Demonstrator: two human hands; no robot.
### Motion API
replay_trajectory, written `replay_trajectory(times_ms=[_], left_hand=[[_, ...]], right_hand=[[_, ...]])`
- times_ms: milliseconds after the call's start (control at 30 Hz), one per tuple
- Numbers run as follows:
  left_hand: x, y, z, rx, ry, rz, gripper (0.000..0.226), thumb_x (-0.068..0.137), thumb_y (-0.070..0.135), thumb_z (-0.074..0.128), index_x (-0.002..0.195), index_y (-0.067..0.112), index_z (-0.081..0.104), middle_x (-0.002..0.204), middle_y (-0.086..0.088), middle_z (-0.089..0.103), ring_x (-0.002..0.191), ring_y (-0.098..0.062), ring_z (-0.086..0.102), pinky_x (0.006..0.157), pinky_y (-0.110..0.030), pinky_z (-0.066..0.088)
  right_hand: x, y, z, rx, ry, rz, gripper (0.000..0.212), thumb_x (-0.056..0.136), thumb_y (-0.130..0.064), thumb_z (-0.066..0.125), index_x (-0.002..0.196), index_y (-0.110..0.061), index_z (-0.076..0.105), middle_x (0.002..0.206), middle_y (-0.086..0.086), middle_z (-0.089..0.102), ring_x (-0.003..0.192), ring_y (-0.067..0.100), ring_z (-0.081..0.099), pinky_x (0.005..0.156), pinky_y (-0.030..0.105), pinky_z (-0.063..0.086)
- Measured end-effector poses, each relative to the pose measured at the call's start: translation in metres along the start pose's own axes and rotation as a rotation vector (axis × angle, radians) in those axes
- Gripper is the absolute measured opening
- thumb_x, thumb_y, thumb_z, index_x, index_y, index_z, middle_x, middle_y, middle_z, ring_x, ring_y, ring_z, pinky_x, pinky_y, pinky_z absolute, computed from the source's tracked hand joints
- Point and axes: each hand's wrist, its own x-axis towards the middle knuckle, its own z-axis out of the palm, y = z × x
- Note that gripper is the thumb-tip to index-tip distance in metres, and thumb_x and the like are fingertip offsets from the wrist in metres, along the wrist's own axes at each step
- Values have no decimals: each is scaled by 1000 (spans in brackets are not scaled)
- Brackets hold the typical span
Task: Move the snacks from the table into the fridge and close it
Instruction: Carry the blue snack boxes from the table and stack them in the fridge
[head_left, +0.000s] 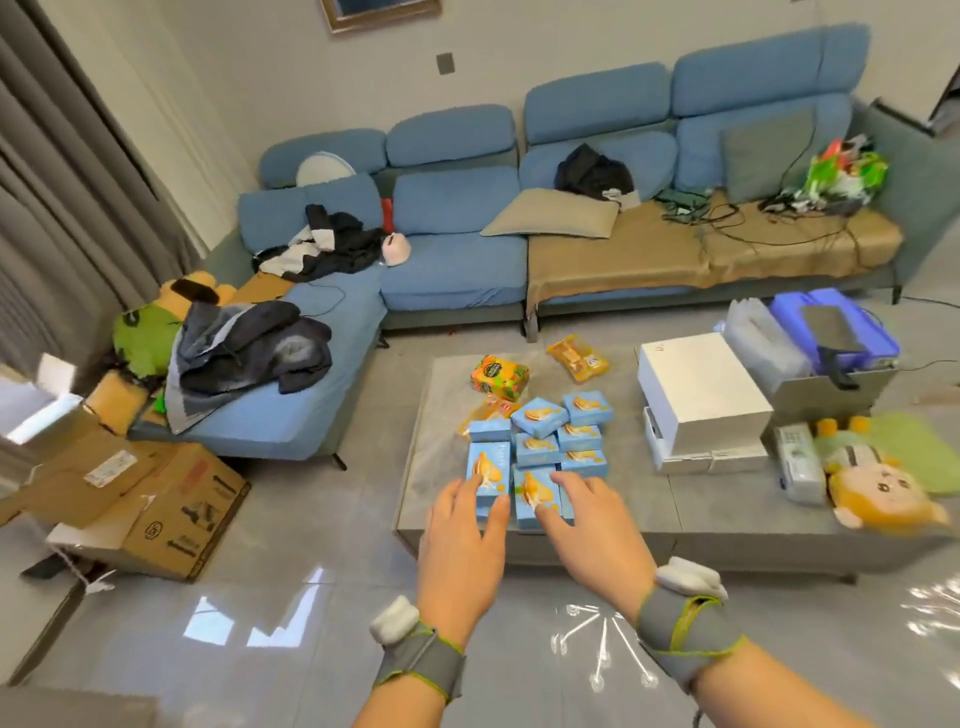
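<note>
At the near edge of the table (727, 514), left hand (462, 525) and right hand (587, 519) hovered, fingers spread, over the blue snack boxes (540, 421), gripping nothing; light, stiff cartons, I'd judge, best pinched across opposite sides.

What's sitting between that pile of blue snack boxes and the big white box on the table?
Nothing: the head view shows only a bare strip of grey table between the blue snack boxes and the white box.

Blue sofa (452, 260) against pale wall (270, 67); glossy grey floor (291, 613).
</note>
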Motion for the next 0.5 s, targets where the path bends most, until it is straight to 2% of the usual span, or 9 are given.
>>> replay_trajectory(times_ms=[67, 167, 500], left_hand=[[11, 0, 11, 25, -28, 7, 63, 98, 62, 41, 146, 22, 51, 146, 0, 51, 138, -22, 46, 112, -40, 41], [33, -1, 30, 52, -75, 9, 56, 102, 56, 44, 147, 24, 49, 147, 3, 50, 137, -19, 46, 111, -41, 42], [168, -48, 88, 34, -240, -99, 58, 103, 56, 44, 150, 21, 47, 149, -4, 47, 137, -25, 46, 110, -45, 44]], right_hand=[[8, 10, -4, 40, -8, 26, 47, 95, -46, 59, 138, -28, 54, 126, 6, 59, 126, 30, 50, 105, 42, 43], [32, 30, -10, 78, -22, 87, 47, 99, -43, 57, 142, -26, 52, 133, 6, 56, 129, 30, 49, 104, 40, 44], [154, 56, -2, 23, -111, 275, 46, 99, -44, 55, 143, -28, 51, 137, 7, 56, 129, 29, 51, 99, 36, 42]])
